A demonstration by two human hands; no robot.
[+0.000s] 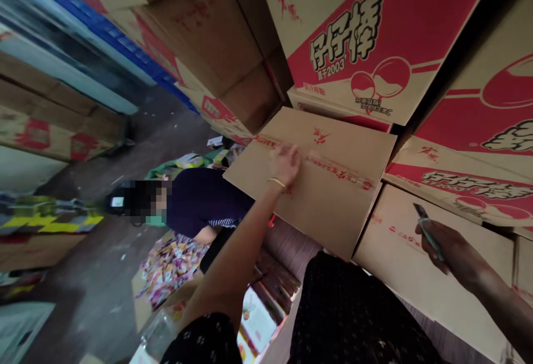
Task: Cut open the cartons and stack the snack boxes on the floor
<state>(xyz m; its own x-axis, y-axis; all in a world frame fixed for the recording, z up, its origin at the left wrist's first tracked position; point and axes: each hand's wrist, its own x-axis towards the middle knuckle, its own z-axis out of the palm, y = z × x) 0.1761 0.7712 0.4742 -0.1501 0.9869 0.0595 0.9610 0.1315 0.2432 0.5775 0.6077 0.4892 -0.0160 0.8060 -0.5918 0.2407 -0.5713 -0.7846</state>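
Observation:
A closed cardboard carton [328, 186] lies in front of me, red-printed tape running along its top seam. My left hand [285, 164] rests on its top beside the tape, fingers apart and slightly curled, holding nothing. In my right hand [447, 244] is a utility knife [425, 222], its handle gripped and its blade showing, pointing up and left. The knife is held over a second taped carton [400, 247] to the right, apart from the first one.
Tall red-and-tan cartons [358, 41] are stacked behind, with more cartons [208, 36] to the left. A co-worker in a dark shirt [204, 197] bends low at the left, near a heap of small wrapped packets [172, 267]. An opened carton [258, 319] with colourful packs stands below my left arm.

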